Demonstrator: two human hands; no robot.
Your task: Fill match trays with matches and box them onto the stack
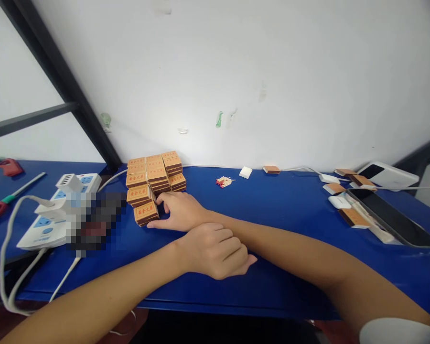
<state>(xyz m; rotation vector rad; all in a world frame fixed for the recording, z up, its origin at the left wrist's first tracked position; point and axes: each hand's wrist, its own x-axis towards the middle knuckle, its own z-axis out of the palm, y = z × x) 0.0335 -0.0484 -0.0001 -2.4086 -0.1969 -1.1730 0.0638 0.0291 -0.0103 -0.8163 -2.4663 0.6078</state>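
Observation:
My right hand (181,211) reaches in from the right, its thumb and fingers curved around the nearest stack of orange matchboxes (145,212). Its thumb lies at the stack's near edge, and the fingers are at the stack's right side. Beyond it several more matchbox stacks (146,172) stand packed together against the wall. My left hand (217,251) crosses in front of the right forearm. Its fingers are curled closed, palm down, and anything inside them is hidden. A small pile of red-tipped matches (225,181) lies on the blue table (272,200) beyond the forearms.
A white power strip (45,231) with plugs and cables lies at left, beside a pixelated dark patch. Red-and-green-handled tools (2,208) lie farther left. A white tray piece (245,172) and a matchbox (271,169) lie near the wall. At right are a phone (390,215) and loose matchboxes (354,218).

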